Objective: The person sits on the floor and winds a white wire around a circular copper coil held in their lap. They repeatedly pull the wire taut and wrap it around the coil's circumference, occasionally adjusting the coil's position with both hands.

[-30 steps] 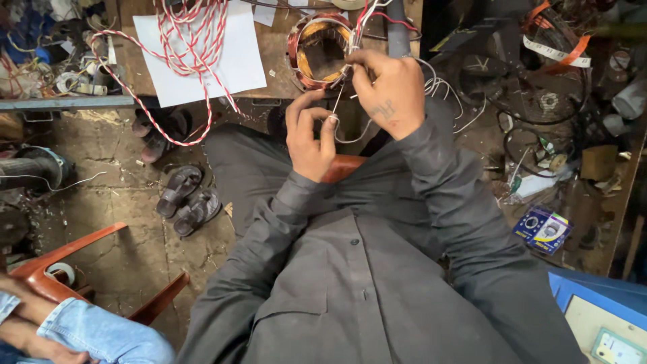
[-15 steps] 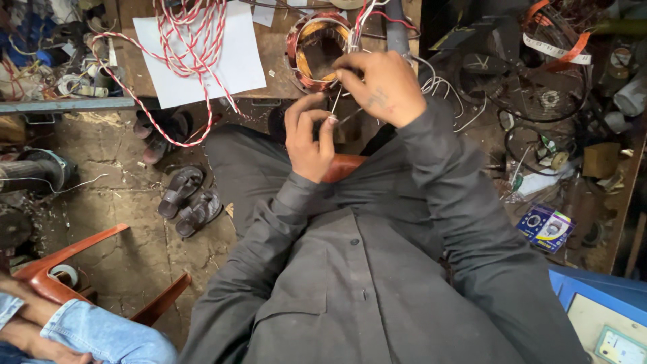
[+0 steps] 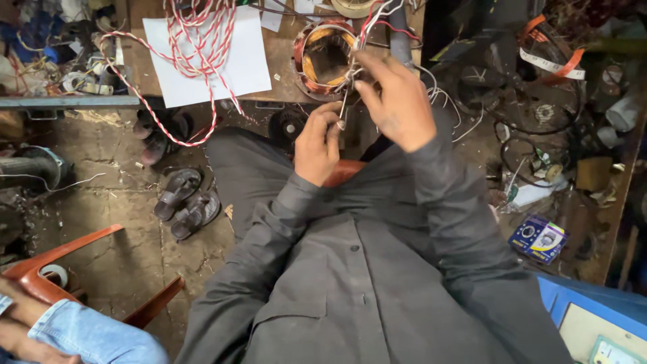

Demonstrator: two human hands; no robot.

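A: Item one, nearest the camera?

B: Grey shirt (image 3: 364, 296) and trousers of the seated person. To the lower left, another person's arm in a blue denim sleeve (image 3: 87, 334), beside a red plastic chair (image 3: 60, 259).

A: Floor?

B: One pair of dark sandals (image 3: 185, 202) on bare concrete, well apart from the hands.

A: Left hand?

B: Left hand (image 3: 317, 145), raised over the lap, thumb and fingers pressed together, pinching a thin, pale wire (image 3: 344, 106) that runs upright from the fingertips.

A: Right hand?

B: Right hand (image 3: 397, 101), higher and further out, fingers curled and pinching the bundle of thin wires where they leave the motor coil (image 3: 327, 57). Exactly which strand it holds, I cannot tell.

A: Where does the coil lie from the hands?

B: Ahead of both, at the near edge of the worktop (image 3: 283, 81), its round opening facing up. The right hand is the nearer, touching its rim side; the left sits below and toward the body. The wire's long axis runs from the left hand straight up toward the coil.

A: Further back?

B: White sheet of paper (image 3: 209, 57) on the worktop, with red-and-white twisted cord (image 3: 202, 34) looped across it. A grey pipe (image 3: 399, 37) stands just behind the right hand.

A: Right side?

B: Small blue box (image 3: 539, 237) on the floor among scrap parts; orange tape (image 3: 549, 57) further off.
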